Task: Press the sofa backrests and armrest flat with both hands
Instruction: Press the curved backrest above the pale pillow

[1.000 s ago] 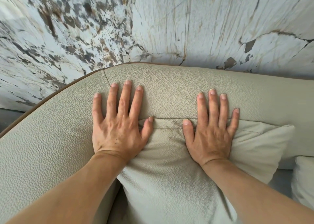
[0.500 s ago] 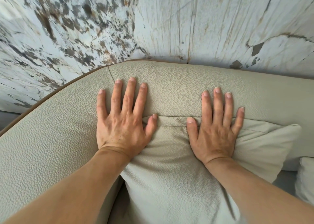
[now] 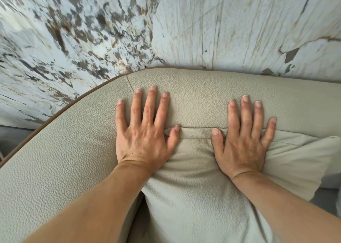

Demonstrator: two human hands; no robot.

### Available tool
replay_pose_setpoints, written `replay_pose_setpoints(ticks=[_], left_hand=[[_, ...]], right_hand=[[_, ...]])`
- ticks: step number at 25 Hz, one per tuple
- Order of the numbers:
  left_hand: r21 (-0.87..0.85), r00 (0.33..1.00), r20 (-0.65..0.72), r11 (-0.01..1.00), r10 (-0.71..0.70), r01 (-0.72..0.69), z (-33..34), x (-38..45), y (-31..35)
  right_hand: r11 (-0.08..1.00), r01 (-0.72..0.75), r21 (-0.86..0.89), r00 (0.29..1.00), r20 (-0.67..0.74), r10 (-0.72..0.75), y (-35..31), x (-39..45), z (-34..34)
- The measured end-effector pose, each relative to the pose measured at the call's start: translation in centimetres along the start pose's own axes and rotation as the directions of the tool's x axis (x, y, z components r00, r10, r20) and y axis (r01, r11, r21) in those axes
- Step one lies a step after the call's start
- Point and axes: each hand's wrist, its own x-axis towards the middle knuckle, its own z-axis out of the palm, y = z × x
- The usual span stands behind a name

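head view: the person is leaning over a beige leather sofa, looking down at its backrest, whose padded top is running left to right just below a mottled marble wall. at the left end the padding is curving round toward the viewer into what is probably the armrest. a matching leather cushion is leaning against the front of the backrest, its top edge lying across between the two thumbs.

the left hand is lying palm down with its grip wide and flat, fingers spread and holding nothing; its fingers are resting on the backrest near the curved corner, its thumb touching the cushion's top edge. the right hand is likewise spread flat and holding nothing, fingers reaching onto the backrest while palm and thumb are bearing on the cushion, which is creasing under it.

the backrest's long axis is lying crosswise to both forearms, directly under the fingertips and running on toward the right edge of the sofa. the left hand is nearer the armrest, so a move that way would probably be led by it; the unpressed stretch of backrest to the right is lying closer to the right hand.
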Motion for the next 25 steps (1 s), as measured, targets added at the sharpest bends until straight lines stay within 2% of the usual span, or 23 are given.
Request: replay_pose_setpoints(ticks=[14, 21, 25], left_hand=[[0.027, 0.999, 0.051, 1.000, 0.000, -0.001, -0.3, 0.1, 0.2], [-0.040, 0.996, 0.086, 0.999, 0.020, -0.017, -0.8, 0.0, -0.1], [-0.139, 0.991, 0.113, 0.988, 0.077, -0.061, -1.4, -0.1, -0.9]], right_hand=[[0.999, -0.024, 0.024, 0.997, 0.075, 0.022, 0.0, 0.0, -0.9], [0.997, -0.031, -0.063, 0.972, 0.229, 0.045, -0.5, 0.5, -3.2], [0.991, -0.035, -0.127, 0.925, 0.373, 0.080, -1.5, 0.9, -5.2]])
